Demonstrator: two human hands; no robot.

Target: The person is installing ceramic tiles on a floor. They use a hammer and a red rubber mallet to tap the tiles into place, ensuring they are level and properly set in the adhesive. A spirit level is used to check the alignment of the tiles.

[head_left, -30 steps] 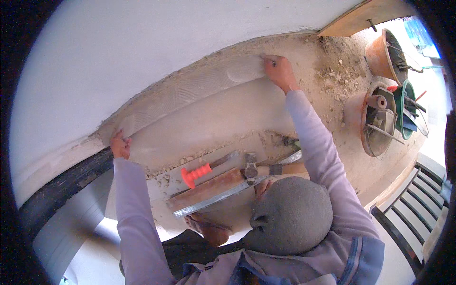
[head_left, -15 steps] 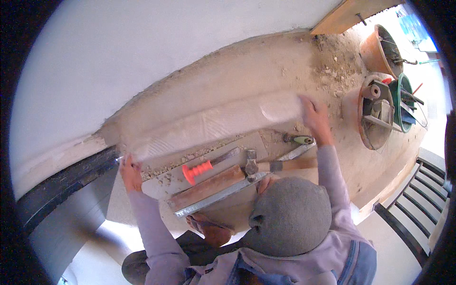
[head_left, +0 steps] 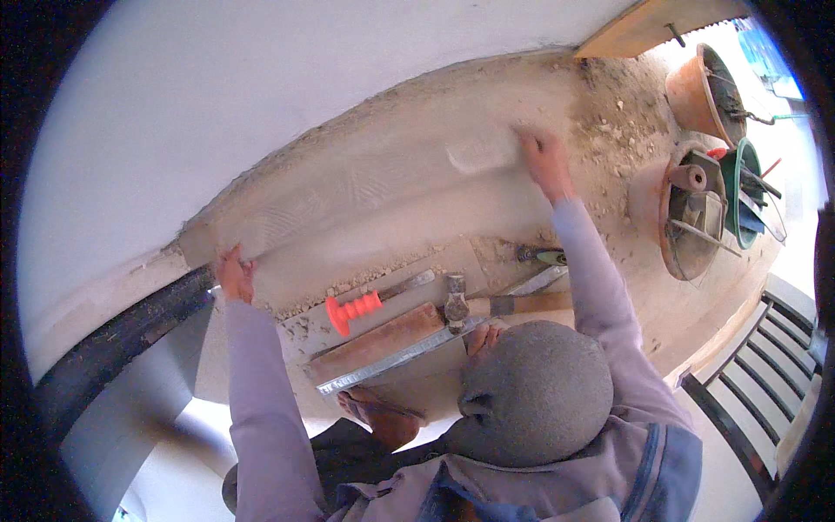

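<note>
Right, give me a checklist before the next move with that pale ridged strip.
1. Left hand at left end of pale ridged strip: ok.
2. Right hand at its right end: ok.
3. Hammer and orange-handled chisel off the strip: ok, both lie below it in the view.
4. Floor right of the right hand free of rubble: not ok, clumps lie there.
5. Strip's underside evenly supported: cannot tell, hidden.
</note>
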